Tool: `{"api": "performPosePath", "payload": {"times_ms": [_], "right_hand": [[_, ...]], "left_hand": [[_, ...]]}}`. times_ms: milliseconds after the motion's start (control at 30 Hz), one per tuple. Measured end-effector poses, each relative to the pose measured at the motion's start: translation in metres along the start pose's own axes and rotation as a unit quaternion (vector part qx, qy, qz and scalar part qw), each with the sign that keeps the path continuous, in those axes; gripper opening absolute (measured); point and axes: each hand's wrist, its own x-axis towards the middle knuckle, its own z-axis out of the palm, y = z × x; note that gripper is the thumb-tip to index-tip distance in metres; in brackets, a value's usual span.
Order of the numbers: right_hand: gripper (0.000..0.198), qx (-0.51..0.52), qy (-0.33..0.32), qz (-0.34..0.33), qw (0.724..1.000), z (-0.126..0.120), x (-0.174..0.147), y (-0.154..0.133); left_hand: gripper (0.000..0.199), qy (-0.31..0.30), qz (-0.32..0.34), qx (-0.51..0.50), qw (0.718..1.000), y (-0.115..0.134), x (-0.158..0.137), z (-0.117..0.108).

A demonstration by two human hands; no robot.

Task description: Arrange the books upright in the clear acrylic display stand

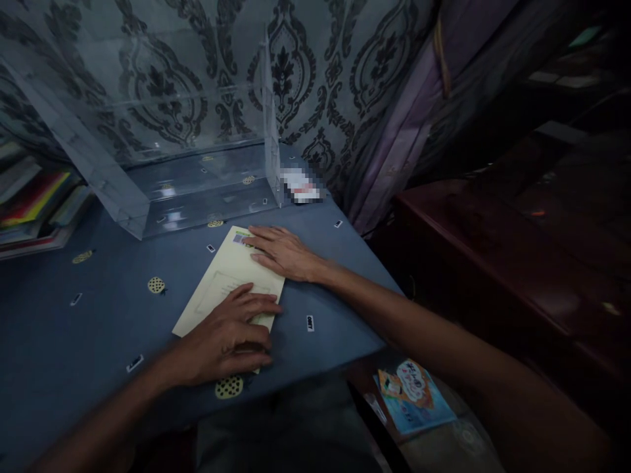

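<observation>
A pale cream booklet (219, 269) lies slanted on the blue tablecloth. It has a small barcode-like patch with green marks at its top and a faint printed frame lower down. My right hand (283, 253) rests flat over its upper right edge, fingers stretched toward the patch. Across the lower part lies my left hand (231, 332), its fingers spread and pointing right, hiding the booklet's near corner. Neither hand is gripping anything.
Behind the booklet stands a clear plastic box-like stand (211, 209). Stacked books (37, 210) are at the left, and a blurred-out white item (302, 185) is by the stand. A dark red cabinet (493, 249) flanks the table's right edge. Below lies a blue packet (417, 397).
</observation>
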Motion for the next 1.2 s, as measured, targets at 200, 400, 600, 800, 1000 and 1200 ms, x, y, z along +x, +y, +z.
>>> {"api": "performPosePath", "payload": {"times_ms": [200, 400, 600, 800, 1000, 1200], "right_hand": [[0.043, 0.04, 0.048, -0.004, 0.998, 0.008, -0.007, 0.012], [0.045, 0.059, 0.057, -0.003, 0.997, 0.008, -0.008, 0.012], [0.036, 0.042, 0.103, -0.002, 0.994, 0.004, -0.005, 0.01], [0.03, 0.059, 0.142, 0.135, 0.979, -0.009, -0.004, 0.01], [0.03, 0.183, 0.144, 0.186, 0.955, -0.012, -0.005, -0.002], [0.025, 0.255, 0.146, 0.199, 0.935, -0.008, -0.004, -0.01]], "left_hand": [[0.051, 0.08, -0.084, 0.095, 0.989, 0.005, 0.0, 0.018], [0.072, 0.086, -0.07, 0.149, 0.983, -0.003, -0.002, 0.023], [0.073, 0.065, -0.092, 0.182, 0.977, -0.005, 0.0, 0.018], [0.076, 0.019, -0.098, 0.204, 0.974, -0.006, -0.012, 0.008], [0.076, -0.062, -0.093, 0.224, 0.968, -0.024, -0.044, -0.026], [0.047, 0.015, -0.175, 0.298, 0.938, -0.007, 0.0, -0.01]]}}
